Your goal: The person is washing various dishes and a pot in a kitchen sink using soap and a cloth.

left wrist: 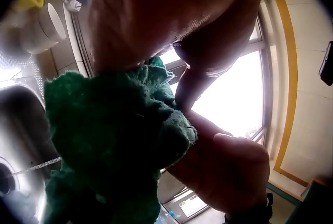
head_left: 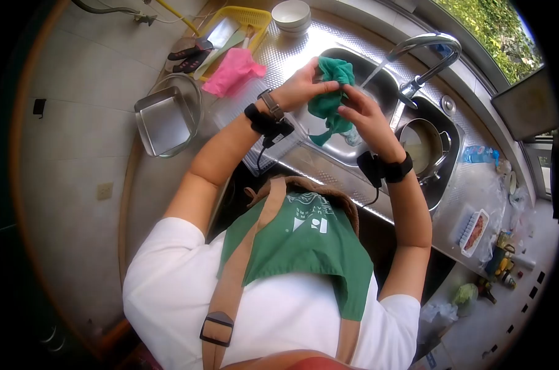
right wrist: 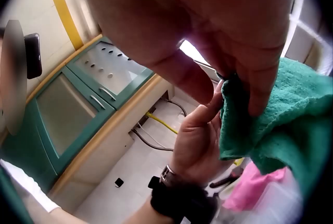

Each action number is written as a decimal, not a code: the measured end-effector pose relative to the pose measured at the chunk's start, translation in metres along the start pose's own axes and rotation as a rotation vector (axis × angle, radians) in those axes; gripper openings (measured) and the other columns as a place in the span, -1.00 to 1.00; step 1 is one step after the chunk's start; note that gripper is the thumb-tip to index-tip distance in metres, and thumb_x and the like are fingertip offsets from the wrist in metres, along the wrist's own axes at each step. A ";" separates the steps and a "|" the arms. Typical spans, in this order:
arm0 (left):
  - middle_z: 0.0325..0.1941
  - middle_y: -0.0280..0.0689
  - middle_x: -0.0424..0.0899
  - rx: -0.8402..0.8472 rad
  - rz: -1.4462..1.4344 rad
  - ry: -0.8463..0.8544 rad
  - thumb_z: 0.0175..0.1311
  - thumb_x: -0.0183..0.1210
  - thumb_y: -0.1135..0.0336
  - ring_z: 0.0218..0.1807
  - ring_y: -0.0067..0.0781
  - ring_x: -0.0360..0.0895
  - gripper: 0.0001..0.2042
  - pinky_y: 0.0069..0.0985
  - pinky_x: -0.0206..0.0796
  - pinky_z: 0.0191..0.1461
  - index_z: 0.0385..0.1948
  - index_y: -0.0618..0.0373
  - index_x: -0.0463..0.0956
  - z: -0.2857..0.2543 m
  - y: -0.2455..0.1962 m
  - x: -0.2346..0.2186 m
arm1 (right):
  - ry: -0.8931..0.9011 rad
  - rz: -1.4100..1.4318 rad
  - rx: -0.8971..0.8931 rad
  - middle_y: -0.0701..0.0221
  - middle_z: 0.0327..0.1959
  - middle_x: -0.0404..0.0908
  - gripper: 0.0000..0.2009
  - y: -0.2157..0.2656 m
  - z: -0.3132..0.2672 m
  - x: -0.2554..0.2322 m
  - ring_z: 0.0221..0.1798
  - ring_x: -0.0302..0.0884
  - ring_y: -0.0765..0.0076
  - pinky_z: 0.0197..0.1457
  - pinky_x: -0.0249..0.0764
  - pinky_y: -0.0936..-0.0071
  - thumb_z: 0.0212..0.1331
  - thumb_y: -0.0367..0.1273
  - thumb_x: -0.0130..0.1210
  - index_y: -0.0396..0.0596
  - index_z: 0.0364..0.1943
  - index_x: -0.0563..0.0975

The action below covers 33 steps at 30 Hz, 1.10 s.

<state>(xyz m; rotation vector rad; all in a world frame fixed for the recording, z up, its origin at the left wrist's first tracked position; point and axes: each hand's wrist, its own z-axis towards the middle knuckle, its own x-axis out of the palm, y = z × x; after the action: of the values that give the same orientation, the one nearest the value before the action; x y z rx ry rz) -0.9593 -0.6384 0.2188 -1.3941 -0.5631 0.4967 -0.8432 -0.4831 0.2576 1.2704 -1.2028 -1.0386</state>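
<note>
A crumpled green cloth (head_left: 332, 110) hangs between both hands over the steel sink basin (head_left: 387, 83). My left hand (head_left: 300, 91) grips its bunched upper part, thumb across the front. From the other side my right hand (head_left: 373, 121) pinches the cloth's edge between thumb and fingers, close beside the left thumb. In the left wrist view, the cloth (left wrist: 112, 135) is bunched thick under the left hand (left wrist: 156, 21). A loose flap of cloth (right wrist: 291, 125) spreads out beside the right fingers in the right wrist view. Water runs from the faucet (head_left: 424, 46) into the basin, behind the cloth.
A pot (head_left: 420, 145) sits in the right basin. White bowls (head_left: 291, 16) are stacked behind the sink. To the left are a pink cloth (head_left: 233, 72), a yellow basket (head_left: 258, 18) with utensils and a metal tray (head_left: 164, 120). A meat tray (head_left: 474, 232) lies at right.
</note>
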 end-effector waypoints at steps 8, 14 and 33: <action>0.04 -0.26 0.33 -0.050 -0.087 0.066 0.08 0.12 0.39 0.08 -0.49 0.28 -0.45 -0.55 0.14 0.15 0.10 0.18 0.04 0.005 -0.033 -0.032 | -0.110 -0.101 -0.174 0.23 0.18 0.14 -0.53 -0.023 0.024 0.004 0.00 0.33 0.36 0.00 0.33 0.54 0.05 -0.56 -0.07 -0.22 0.13 0.21; -0.04 -0.20 0.37 0.080 0.572 0.068 -0.05 0.25 0.32 0.02 -0.42 0.34 -0.38 -0.51 0.19 0.06 0.02 0.17 0.05 0.008 -0.003 -0.022 | -0.094 -0.040 0.100 0.27 0.08 0.26 -0.55 -0.019 0.044 0.010 0.03 0.31 0.40 0.03 0.27 0.59 0.01 -0.57 -0.17 -0.26 0.10 0.24; -0.42 -0.13 0.60 -0.682 1.340 -0.455 -0.03 0.07 -0.16 -0.34 -0.23 0.52 -0.47 -0.40 0.30 -0.21 -0.38 0.25 0.55 0.038 0.047 -0.328 | -0.215 -0.163 0.212 0.30 -0.30 0.55 -0.69 -0.089 -0.004 -0.009 -0.16 0.49 0.48 -0.19 0.36 0.61 0.06 -0.51 -0.19 -0.14 -0.09 0.46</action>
<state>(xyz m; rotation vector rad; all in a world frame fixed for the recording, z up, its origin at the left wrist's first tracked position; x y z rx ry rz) -1.2366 -0.8105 0.1504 -2.2398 -0.0390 1.8495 -0.8329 -0.4792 0.1685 1.4688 -1.4207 -1.2149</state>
